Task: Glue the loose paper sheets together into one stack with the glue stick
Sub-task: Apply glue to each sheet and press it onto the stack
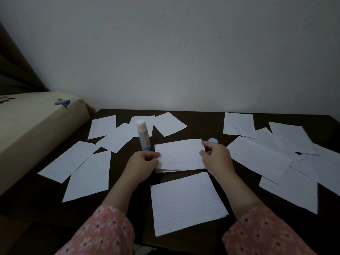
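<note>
Risk, misalignment: the held sheet [180, 155] could land skewed on whatever lies beneath it; a second edge shows just under its near side, so the layers already look slightly offset.
Risk, glue: the glue stick [143, 135] stands uncapped and upright just left of the sheet; a nudge from the left hand [145, 162] could tip it, and the exposed tip may dry.
Left grip: fingers pinch the sheet's left edge.
Right grip: right hand [216, 155] pinches the right edge.
Sheet: lined, pale, roughly flat, at table [202, 124] centre.
Stack [187, 203]: lined, nearest the person, apart from the held sheet.
Loose sheets [257, 157]: scattered left and right, some overlapping.
Cap [213, 140]: blue, just behind the right hand.
</note>
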